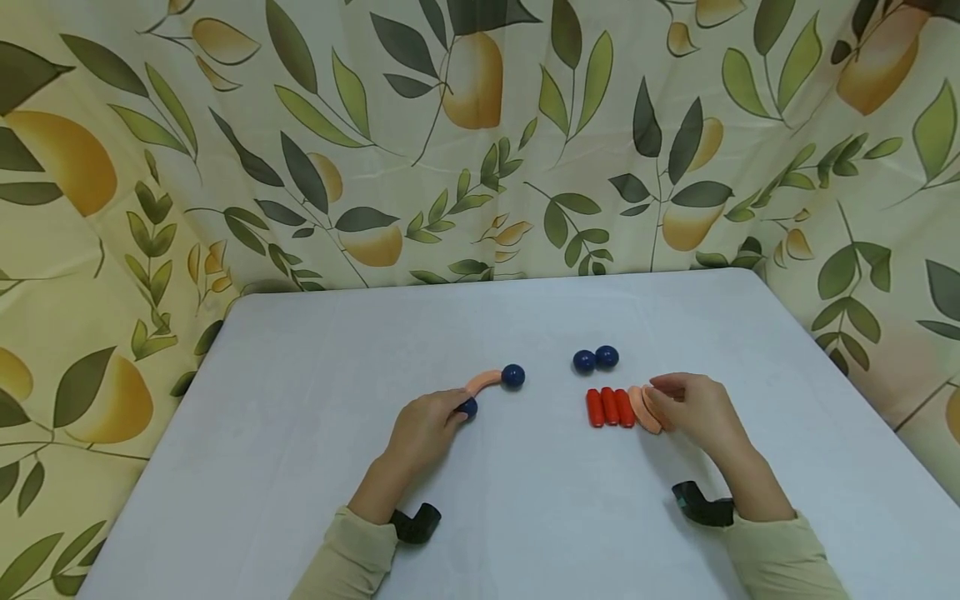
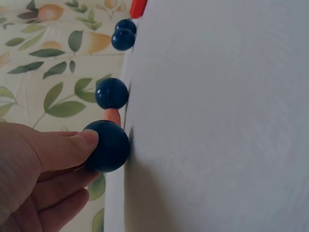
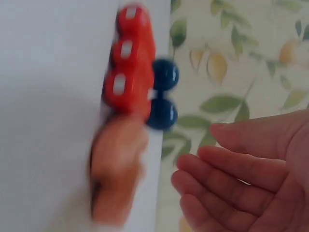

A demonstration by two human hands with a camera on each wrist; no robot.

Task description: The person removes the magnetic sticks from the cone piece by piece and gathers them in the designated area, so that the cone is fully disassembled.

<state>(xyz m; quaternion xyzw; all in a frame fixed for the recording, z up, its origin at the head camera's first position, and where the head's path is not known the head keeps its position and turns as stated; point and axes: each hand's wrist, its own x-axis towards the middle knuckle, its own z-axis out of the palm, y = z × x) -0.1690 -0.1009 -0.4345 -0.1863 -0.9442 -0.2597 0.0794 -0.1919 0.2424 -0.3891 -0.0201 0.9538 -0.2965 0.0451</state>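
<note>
My left hand [image 1: 427, 429] pinches a dark blue ball [image 2: 110, 147] between thumb and fingers. From that ball a curved peach-coloured piece [image 1: 483, 381] reaches up to another blue ball [image 1: 513, 376] at its far end. Over on the right, my right hand [image 1: 701, 412] is beside two curved peach pieces [image 1: 645, 410], its fingertips overlapping the outer one in the head view. In the right wrist view its fingers [image 3: 231, 181] are loosely bent with nothing between them and the thumb. The peach pieces [image 3: 118, 150] look blurred there.
Three red rods [image 1: 610, 407] stand side by side left of the loose peach pieces. Behind them sit two more blue balls [image 1: 596, 359], close together. All lie on a white table [image 1: 300, 358], with a leaf-patterned curtain [image 1: 465, 192] at its back edge.
</note>
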